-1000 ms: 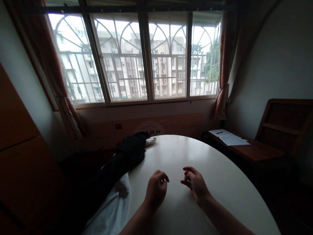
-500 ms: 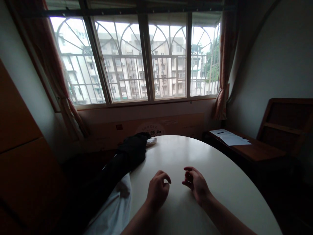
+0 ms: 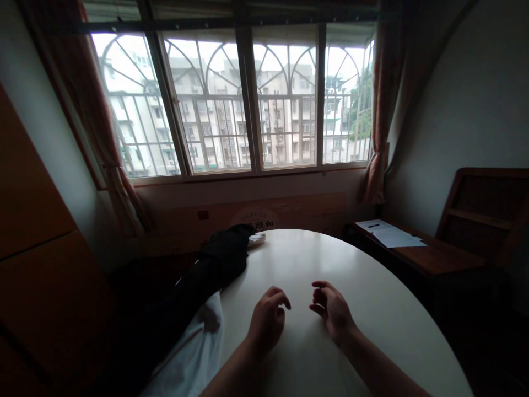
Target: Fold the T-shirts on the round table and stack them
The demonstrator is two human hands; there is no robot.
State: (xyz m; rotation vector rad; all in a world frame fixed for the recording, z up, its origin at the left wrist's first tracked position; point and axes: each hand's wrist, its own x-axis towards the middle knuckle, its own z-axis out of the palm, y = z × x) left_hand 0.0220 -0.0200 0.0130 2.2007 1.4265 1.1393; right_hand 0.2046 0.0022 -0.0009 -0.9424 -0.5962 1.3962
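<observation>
Over the near part of a round white table (image 3: 314, 259) are both my hands, a short gap between them. My left hand (image 3: 269, 318) has its fingers loosely curled and apart from the thumb, with nothing in it. Facing it, my right hand (image 3: 333, 310) is half open, fingers bent and spread, also holding nothing. Whether either hand rests on the tabletop, I cannot tell. Nearest to my left hand, a white cloth (image 3: 198, 347) hangs over the table's left edge, and dark clothing (image 3: 225, 256) lies heaped beyond it.
On the right stands a wooden bench (image 3: 446, 259) with white papers (image 3: 392, 236) and a small dark item on top. A long printed cardboard box (image 3: 306, 212) is under the barred window (image 3: 285, 105). A brown cabinet (image 3: 33, 231) rises at the left.
The view has shifted very slightly. Both hands keep nearly the same place and pose.
</observation>
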